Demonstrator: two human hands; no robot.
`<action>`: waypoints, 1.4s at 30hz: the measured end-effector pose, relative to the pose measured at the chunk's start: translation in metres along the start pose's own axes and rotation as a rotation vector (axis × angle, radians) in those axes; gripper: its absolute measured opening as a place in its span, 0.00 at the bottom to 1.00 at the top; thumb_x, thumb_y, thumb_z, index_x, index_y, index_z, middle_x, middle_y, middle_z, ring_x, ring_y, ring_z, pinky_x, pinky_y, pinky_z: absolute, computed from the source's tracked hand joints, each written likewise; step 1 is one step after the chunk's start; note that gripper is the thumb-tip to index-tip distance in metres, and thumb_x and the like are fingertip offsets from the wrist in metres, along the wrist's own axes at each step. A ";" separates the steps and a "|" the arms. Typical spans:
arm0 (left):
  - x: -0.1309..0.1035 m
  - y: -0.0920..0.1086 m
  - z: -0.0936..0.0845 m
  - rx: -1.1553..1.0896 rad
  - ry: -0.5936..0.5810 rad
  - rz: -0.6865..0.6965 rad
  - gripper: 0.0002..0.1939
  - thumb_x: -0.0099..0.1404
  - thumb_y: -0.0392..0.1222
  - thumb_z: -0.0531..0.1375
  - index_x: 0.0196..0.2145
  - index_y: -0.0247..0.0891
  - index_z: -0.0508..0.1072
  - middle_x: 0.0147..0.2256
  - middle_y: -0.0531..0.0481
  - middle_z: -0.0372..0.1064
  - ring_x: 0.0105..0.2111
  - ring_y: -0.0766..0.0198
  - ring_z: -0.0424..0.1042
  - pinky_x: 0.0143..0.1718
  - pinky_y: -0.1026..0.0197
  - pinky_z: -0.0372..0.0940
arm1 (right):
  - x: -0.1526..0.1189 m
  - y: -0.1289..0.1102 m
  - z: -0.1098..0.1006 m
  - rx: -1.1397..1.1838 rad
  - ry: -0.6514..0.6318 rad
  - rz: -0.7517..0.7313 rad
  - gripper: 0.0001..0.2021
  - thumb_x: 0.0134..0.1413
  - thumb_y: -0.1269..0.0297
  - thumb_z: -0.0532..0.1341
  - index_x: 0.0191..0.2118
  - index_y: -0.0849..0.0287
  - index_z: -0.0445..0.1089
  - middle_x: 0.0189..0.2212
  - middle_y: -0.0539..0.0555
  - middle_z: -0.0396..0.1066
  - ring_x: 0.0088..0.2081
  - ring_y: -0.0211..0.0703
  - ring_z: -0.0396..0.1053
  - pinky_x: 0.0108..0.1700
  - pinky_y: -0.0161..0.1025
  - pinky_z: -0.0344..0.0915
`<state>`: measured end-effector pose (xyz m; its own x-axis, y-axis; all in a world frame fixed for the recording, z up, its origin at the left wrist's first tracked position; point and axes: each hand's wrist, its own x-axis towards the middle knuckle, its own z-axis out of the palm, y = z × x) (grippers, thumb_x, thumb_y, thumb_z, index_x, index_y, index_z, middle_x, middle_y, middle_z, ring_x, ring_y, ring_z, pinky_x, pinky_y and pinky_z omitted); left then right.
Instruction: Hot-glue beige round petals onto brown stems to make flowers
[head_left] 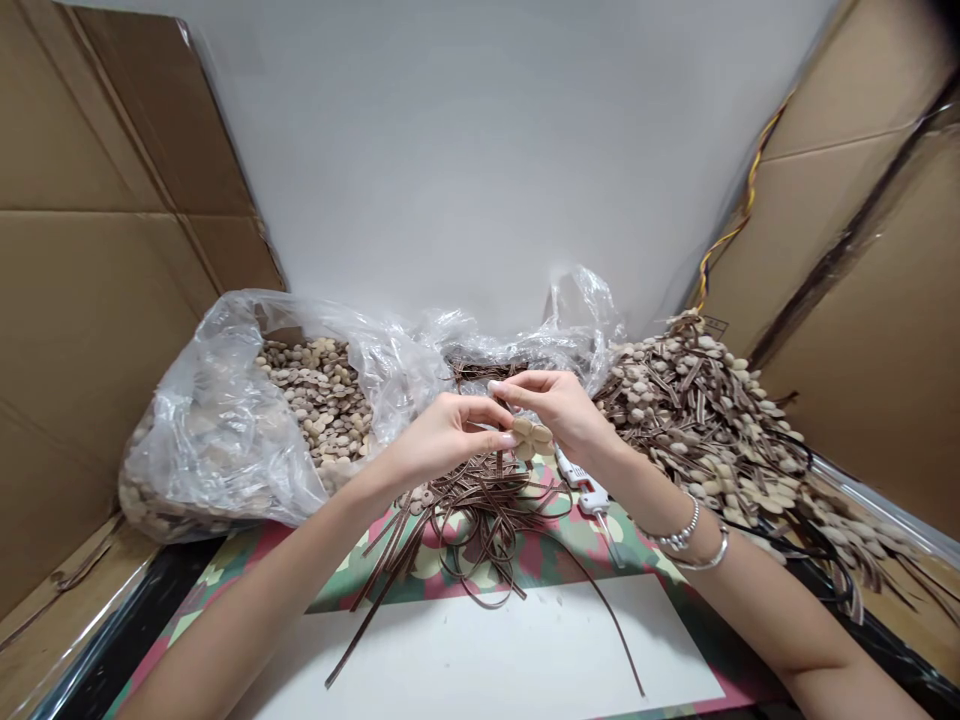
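Note:
In the middle of the head view both my hands are raised close together over a pile of brown strips point(487, 500). My left hand point(442, 440) pinches a beige petal-shaped flower point(532, 438) at its edge, thumb and forefinger together. Just above, my right hand point(562, 405) has thumb and forefinger closed on a thin brown strip point(501, 405), which runs down beside the flower. My fingers partly hide where strip and flower meet. Below my right hand lies a white glue gun point(589, 492), its nozzle pointing toward me.
On the left, a clear plastic bag point(225, 420) holds many beige flower pieces point(322, 400). At right is a heap of flowers with brown strips point(690, 410). A white board point(480, 660) lies on the camouflage-patterned cloth point(337, 580). Cardboard panels point(97, 250) stand at both sides; a twisted yellow cable point(750, 195) hangs at right.

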<state>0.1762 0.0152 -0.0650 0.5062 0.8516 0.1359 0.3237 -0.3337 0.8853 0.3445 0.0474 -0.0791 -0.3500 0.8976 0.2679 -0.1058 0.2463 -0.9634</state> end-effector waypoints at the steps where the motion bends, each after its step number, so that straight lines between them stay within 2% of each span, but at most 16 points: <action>1: 0.000 0.000 0.000 0.002 0.001 -0.002 0.10 0.57 0.41 0.59 0.36 0.34 0.74 0.34 0.46 0.72 0.35 0.63 0.70 0.37 0.61 0.62 | -0.001 0.000 0.000 0.003 -0.001 0.004 0.10 0.43 0.57 0.66 0.27 0.59 0.74 0.23 0.50 0.68 0.25 0.34 0.65 0.26 0.35 0.60; 10: -0.001 -0.003 -0.001 -0.034 -0.022 0.028 0.09 0.57 0.40 0.59 0.36 0.34 0.73 0.33 0.47 0.72 0.35 0.63 0.70 0.38 0.62 0.62 | 0.001 -0.003 -0.001 -0.002 0.080 -0.023 0.07 0.39 0.60 0.68 0.26 0.57 0.76 0.25 0.51 0.71 0.28 0.35 0.65 0.32 0.36 0.61; 14: 0.000 -0.004 -0.001 -0.020 -0.005 0.040 0.10 0.57 0.40 0.60 0.36 0.34 0.74 0.33 0.47 0.72 0.34 0.63 0.70 0.37 0.61 0.62 | 0.000 -0.006 -0.001 -0.019 0.072 -0.010 0.08 0.41 0.58 0.67 0.25 0.58 0.75 0.24 0.51 0.70 0.28 0.35 0.64 0.32 0.36 0.61; 17: -0.001 -0.002 -0.001 -0.022 0.018 0.056 0.10 0.57 0.40 0.60 0.36 0.33 0.74 0.34 0.46 0.73 0.35 0.63 0.70 0.38 0.61 0.63 | -0.001 -0.013 -0.004 -0.014 -0.024 0.081 0.12 0.44 0.55 0.65 0.25 0.60 0.74 0.23 0.51 0.68 0.26 0.35 0.63 0.30 0.37 0.61; 21: -0.002 0.001 -0.002 -0.061 0.013 0.065 0.11 0.58 0.40 0.59 0.38 0.31 0.73 0.35 0.43 0.73 0.38 0.60 0.71 0.41 0.58 0.63 | -0.003 -0.019 -0.012 0.085 -0.213 0.238 0.11 0.46 0.58 0.64 0.30 0.62 0.74 0.23 0.52 0.69 0.26 0.36 0.65 0.31 0.38 0.64; 24: -0.002 0.002 -0.002 -0.052 0.025 0.068 0.11 0.58 0.39 0.59 0.38 0.30 0.73 0.36 0.42 0.73 0.38 0.60 0.71 0.41 0.58 0.64 | -0.003 -0.018 -0.014 0.135 -0.248 0.269 0.09 0.47 0.61 0.65 0.31 0.63 0.74 0.23 0.52 0.69 0.26 0.36 0.66 0.31 0.37 0.65; 28: -0.001 -0.001 -0.001 -0.047 0.036 0.072 0.11 0.58 0.39 0.59 0.37 0.31 0.73 0.37 0.43 0.73 0.38 0.60 0.70 0.41 0.58 0.64 | -0.004 -0.011 -0.007 0.153 -0.196 0.232 0.07 0.44 0.64 0.66 0.30 0.62 0.74 0.25 0.52 0.70 0.26 0.36 0.67 0.29 0.36 0.64; 33: -0.001 0.000 0.000 -0.047 0.075 0.045 0.11 0.57 0.40 0.59 0.37 0.33 0.73 0.36 0.44 0.72 0.36 0.61 0.70 0.40 0.59 0.63 | -0.002 -0.006 0.000 0.180 -0.117 0.171 0.10 0.43 0.61 0.66 0.31 0.61 0.73 0.25 0.52 0.70 0.25 0.35 0.67 0.26 0.35 0.64; 38: -0.004 0.007 -0.006 -0.135 0.145 -0.014 0.12 0.56 0.44 0.61 0.36 0.34 0.71 0.37 0.44 0.72 0.38 0.60 0.70 0.40 0.58 0.62 | -0.005 -0.030 -0.027 -0.008 0.061 -0.082 0.09 0.49 0.60 0.63 0.33 0.60 0.72 0.34 0.56 0.73 0.38 0.42 0.69 0.39 0.39 0.65; 40: -0.004 0.007 -0.008 -0.141 0.185 -0.027 0.12 0.55 0.45 0.61 0.35 0.35 0.71 0.38 0.45 0.72 0.37 0.61 0.70 0.39 0.59 0.62 | -0.016 -0.041 -0.040 -0.097 0.126 -0.130 0.08 0.50 0.59 0.62 0.33 0.59 0.70 0.31 0.55 0.73 0.37 0.44 0.70 0.37 0.41 0.65; 42: -0.003 0.005 -0.008 -0.131 0.208 -0.039 0.13 0.54 0.47 0.62 0.34 0.35 0.71 0.37 0.46 0.71 0.35 0.62 0.69 0.37 0.59 0.62 | -0.033 -0.046 -0.047 -0.181 0.086 -0.103 0.08 0.50 0.59 0.62 0.32 0.58 0.69 0.27 0.54 0.73 0.32 0.44 0.70 0.32 0.40 0.65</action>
<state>0.1695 0.0139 -0.0575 0.3153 0.9322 0.1775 0.2264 -0.2555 0.9399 0.4044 0.0238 -0.0440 -0.2650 0.8903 0.3703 0.0346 0.3926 -0.9191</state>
